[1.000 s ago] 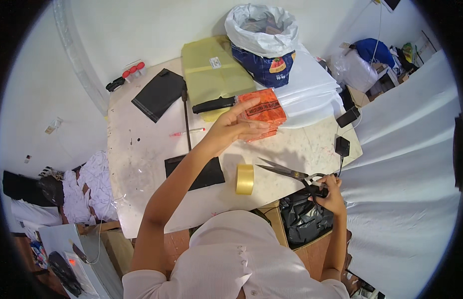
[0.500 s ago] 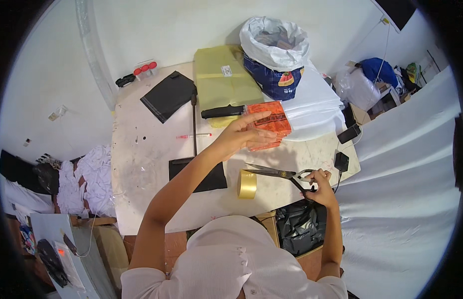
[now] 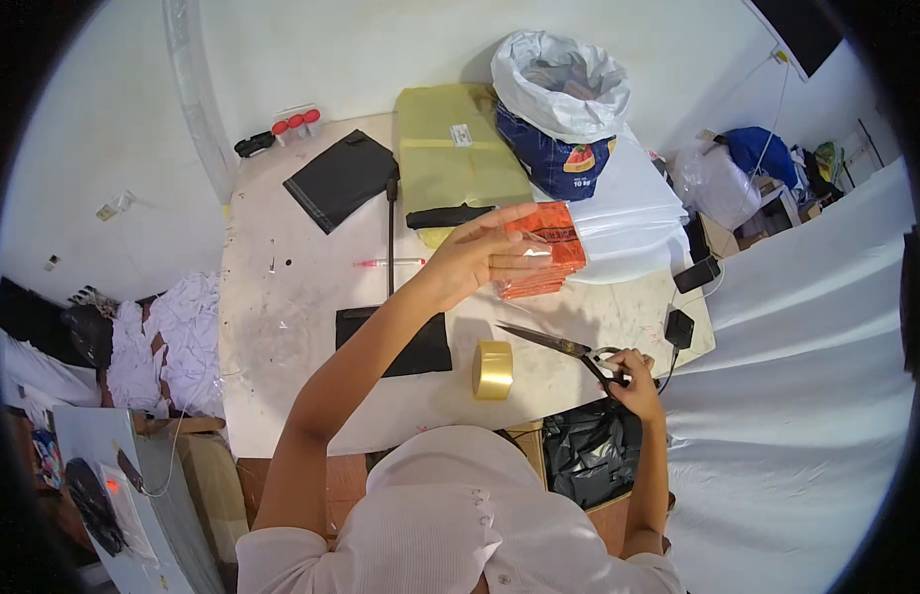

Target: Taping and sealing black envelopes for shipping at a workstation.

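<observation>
A person's left hand [image 3: 470,262], fingers spread, reaches over a stack of orange packets [image 3: 559,230] above the middle of the counter [image 3: 301,396]; whether it grips them cannot be told. The top packet bears a dark band of print across its bright orange face. Clear film catches the light beneath the fingers, and thin, even layers show along the stack's near side. The right hand [image 3: 633,383], closed on the handles, holds long scissors [image 3: 544,339], dark blades pointing left over the counter's near edge. Gold tape [image 3: 493,371] stands near the tips.

Just left of the packets lies a black bundle [image 3: 448,216], at the lower end of a yellow pack [image 3: 460,178]. That pack carries a small white label [image 3: 462,135], its print too fine to read. Beyond the packets, a blue sack [image 3: 549,153] with a rolled white rim shows a fruit picture and pale lettering. White sheets [image 3: 643,218] lie beside it.

To the left are a red-and-white pen [image 3: 400,262], a dark rod [image 3: 390,238] and a flat black bag [image 3: 341,183]. Farther back stand red-capped tubes [image 3: 297,126]. A black adapter [image 3: 679,329] sits by the right edge.
</observation>
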{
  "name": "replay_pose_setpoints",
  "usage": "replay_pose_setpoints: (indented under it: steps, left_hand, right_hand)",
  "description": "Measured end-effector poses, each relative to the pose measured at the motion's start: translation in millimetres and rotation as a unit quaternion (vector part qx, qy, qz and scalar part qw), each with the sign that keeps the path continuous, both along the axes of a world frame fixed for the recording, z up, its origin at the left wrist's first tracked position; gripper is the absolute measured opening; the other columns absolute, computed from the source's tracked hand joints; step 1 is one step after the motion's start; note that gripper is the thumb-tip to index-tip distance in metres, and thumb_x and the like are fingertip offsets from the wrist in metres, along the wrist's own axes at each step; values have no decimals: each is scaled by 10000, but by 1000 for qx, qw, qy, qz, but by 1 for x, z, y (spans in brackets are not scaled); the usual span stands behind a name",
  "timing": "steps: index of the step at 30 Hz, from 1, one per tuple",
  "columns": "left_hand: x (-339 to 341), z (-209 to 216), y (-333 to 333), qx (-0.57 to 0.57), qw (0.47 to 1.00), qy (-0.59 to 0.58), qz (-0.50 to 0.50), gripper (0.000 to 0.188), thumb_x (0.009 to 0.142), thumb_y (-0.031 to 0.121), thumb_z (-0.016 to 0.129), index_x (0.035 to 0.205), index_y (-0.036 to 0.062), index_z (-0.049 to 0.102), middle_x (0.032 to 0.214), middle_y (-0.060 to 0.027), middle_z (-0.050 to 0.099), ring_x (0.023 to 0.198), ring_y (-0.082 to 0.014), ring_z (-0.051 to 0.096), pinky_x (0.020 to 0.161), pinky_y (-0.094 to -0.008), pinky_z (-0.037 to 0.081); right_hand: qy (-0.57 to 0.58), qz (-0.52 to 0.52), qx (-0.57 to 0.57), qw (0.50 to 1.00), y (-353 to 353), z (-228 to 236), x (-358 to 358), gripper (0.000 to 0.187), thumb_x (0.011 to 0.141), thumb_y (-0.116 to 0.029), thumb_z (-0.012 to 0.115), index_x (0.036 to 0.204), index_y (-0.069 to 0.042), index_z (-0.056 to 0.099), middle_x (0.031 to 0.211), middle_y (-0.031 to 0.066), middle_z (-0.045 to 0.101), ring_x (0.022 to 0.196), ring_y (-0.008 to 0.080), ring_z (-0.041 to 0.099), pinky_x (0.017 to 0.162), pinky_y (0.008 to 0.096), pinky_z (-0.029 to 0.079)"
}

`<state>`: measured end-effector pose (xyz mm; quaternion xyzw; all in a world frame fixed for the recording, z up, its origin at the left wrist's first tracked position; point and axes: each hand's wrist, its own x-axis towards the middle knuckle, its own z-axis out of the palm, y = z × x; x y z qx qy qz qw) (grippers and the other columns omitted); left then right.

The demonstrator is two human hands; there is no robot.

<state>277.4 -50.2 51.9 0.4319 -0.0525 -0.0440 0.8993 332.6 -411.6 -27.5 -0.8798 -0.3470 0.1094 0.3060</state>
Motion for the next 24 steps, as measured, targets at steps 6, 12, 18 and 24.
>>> replay_pose_setpoints:
  steps: [6,12,18,24]
  left_hand:
    - [-25,-21,19,-98,994,31,-34,504,920,283,414,1359,64,297,1160,-228,535,1076,-330,543,945,-411,418]
    - [-55,-27,32,-45,996,76,25,530,912,278,399,1380,77,254,1153,-227,541,1098,-339,522,965,-436,393]
    - [-79,-26,38,-46,995,76,35,580,899,314,414,1392,78,222,1195,-233,504,1105,-380,501,967,-485,371]
    - [-89,-27,38,-30,999,20,0,787,810,478,494,1413,100,159,1268,-254,435,1194,-407,405,984,-544,310]
  right_hand:
    - [20,-110,-34,993,-23,-52,-12,383,584,-82,713,939,-104,570,783,15,507,809,170,455,838,319,207]
    - [85,-133,23,987,-24,-102,-24,487,630,-43,632,1100,-121,530,1017,80,512,995,267,426,933,406,239]
    - [-14,-40,-26,999,54,-58,-98,596,647,-136,705,1203,-106,492,1290,162,392,1241,326,274,1022,443,209]
    - [319,20,144,937,101,-89,-140,561,731,-163,709,1230,-58,475,1166,164,530,1040,262,497,884,332,394]
